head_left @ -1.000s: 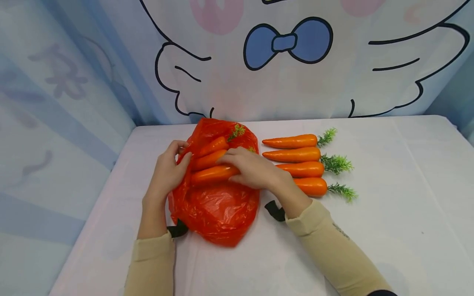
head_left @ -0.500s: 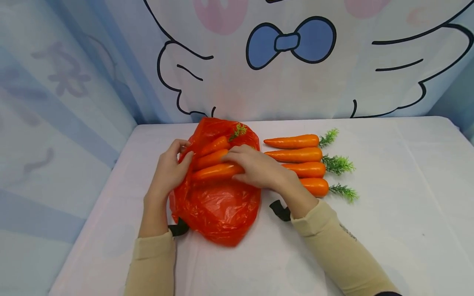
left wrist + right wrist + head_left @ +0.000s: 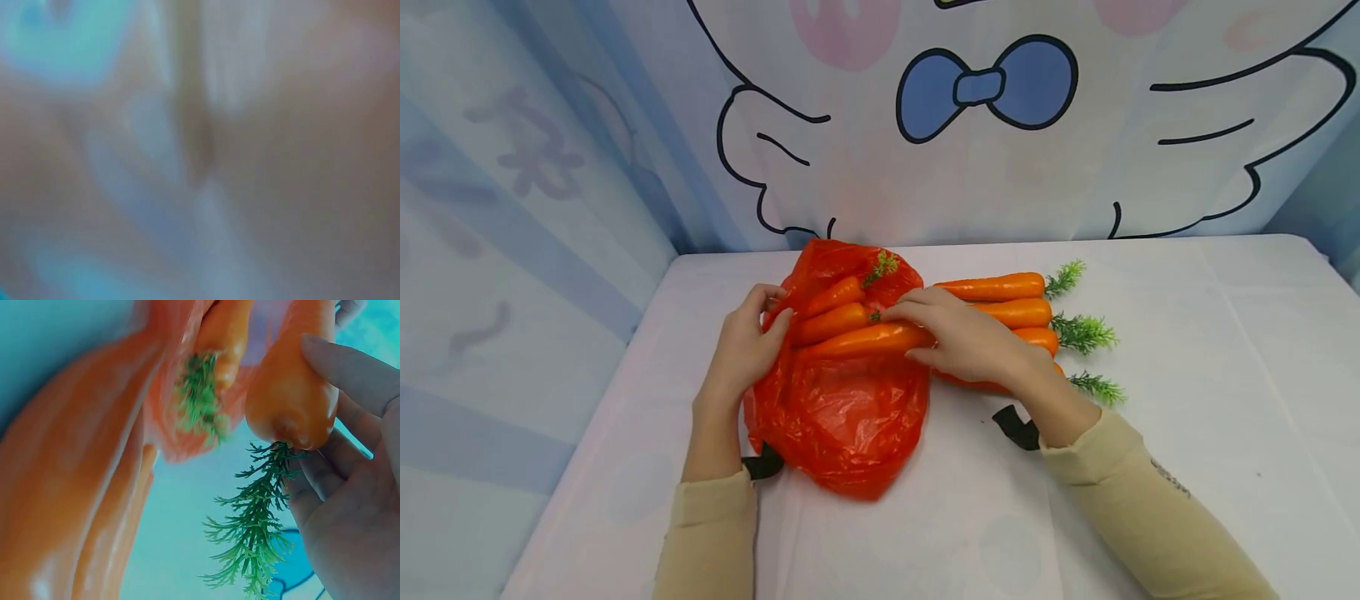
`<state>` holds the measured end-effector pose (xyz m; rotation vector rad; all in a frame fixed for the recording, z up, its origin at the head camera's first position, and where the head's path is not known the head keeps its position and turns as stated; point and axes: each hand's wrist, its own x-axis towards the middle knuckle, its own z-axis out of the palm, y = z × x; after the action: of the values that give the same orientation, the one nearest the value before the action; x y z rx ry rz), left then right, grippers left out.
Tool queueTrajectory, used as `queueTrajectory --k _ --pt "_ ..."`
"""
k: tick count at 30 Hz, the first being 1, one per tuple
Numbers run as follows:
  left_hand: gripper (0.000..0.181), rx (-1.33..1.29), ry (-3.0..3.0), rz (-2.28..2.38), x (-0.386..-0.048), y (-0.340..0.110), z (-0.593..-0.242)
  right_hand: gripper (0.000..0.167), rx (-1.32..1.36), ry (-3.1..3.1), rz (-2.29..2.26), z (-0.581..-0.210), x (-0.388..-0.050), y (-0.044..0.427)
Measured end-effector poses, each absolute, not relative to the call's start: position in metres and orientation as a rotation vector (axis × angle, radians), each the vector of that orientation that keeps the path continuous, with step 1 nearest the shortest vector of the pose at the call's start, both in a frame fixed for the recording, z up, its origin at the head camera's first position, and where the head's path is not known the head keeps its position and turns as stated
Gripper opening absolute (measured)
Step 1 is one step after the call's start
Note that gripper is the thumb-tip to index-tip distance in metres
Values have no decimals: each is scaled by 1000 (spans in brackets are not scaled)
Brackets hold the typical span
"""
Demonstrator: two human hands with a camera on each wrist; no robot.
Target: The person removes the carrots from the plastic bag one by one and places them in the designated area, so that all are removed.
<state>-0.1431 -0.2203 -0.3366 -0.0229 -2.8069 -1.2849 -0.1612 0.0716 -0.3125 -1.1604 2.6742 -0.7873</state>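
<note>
A red plastic bag lies on the table with its mouth toward the right. My left hand grips the bag at its left side, thumb on top. From above, my right hand holds a carrot by its thick end, its tip still over the bag. In the right wrist view, thumb and fingers close around that carrot, and its green top hangs free. Two more carrots, an upper one and a lower one, rest in the bag. The left wrist view is too blurred to read.
Right of the bag lies a row of several carrots, green tops pointing right; my right hand and forearm partly cover the lower ones. Dark wrist straps show under the wrists. A printed curtain stands behind the white table.
My right hand has moved to the right, drawing the carrot partly out of the bag and over the row. A carrot beneath shows more of its end. My left hand stays put.
</note>
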Motion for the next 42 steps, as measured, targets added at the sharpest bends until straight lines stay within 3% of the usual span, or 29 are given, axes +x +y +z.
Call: queueTrajectory --k 25,42 --pt "28 -11 -2813 -1278 -143 -219 -336 48 -915 2862 -719 -283 -164 175" --pt "28 -1 -2819 -1267 -143 -221 -338 47 -929 2961 -751 -296 -177 227"
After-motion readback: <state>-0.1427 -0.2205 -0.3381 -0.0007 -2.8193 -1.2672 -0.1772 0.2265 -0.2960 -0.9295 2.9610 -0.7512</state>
